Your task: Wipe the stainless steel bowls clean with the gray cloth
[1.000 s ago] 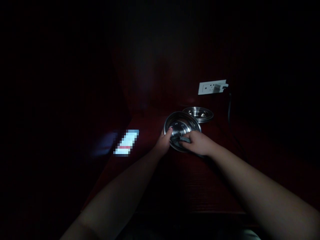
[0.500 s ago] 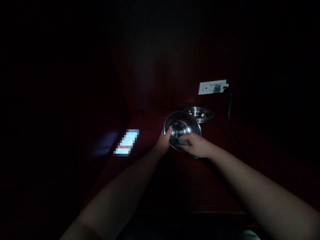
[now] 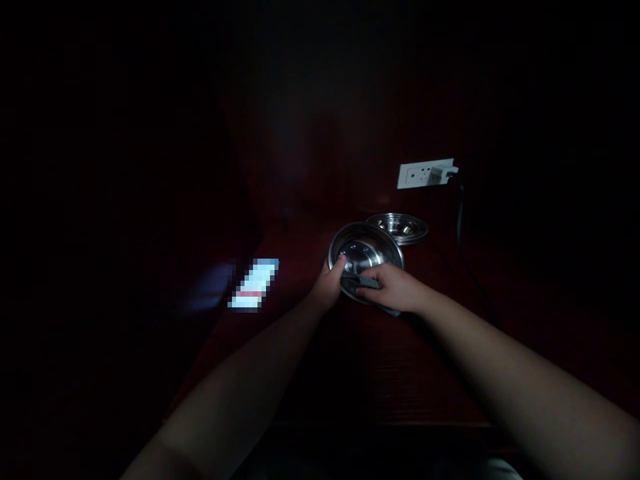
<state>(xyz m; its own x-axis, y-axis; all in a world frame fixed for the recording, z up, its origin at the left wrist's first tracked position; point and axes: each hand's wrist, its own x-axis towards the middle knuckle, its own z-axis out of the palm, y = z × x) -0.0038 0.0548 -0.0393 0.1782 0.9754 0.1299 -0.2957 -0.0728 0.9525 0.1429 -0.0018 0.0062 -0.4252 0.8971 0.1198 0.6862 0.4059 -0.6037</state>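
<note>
Dim red tabletop [image 3: 370,373]: steel bowl [image 3: 367,245], tilted, before stacked dishes [image 3: 407,232]; left hand [image 3: 330,283] gripped its rim, right hand [image 3: 400,288] pinched grey cloth [image 3: 369,283] inside. Step, seemingly: wiping; the next stroke likely needed steady holding.

My left hand [image 3: 330,287], fingers hidden behind the steel bowl [image 3: 373,239]; grey cloth [image 3: 369,283], partly covered by my right hand [image 3: 397,287]; glowing rectangle [image 3: 254,285], pixelated past reading; my forearms [image 3: 235,380], cropped at the edges
</note>
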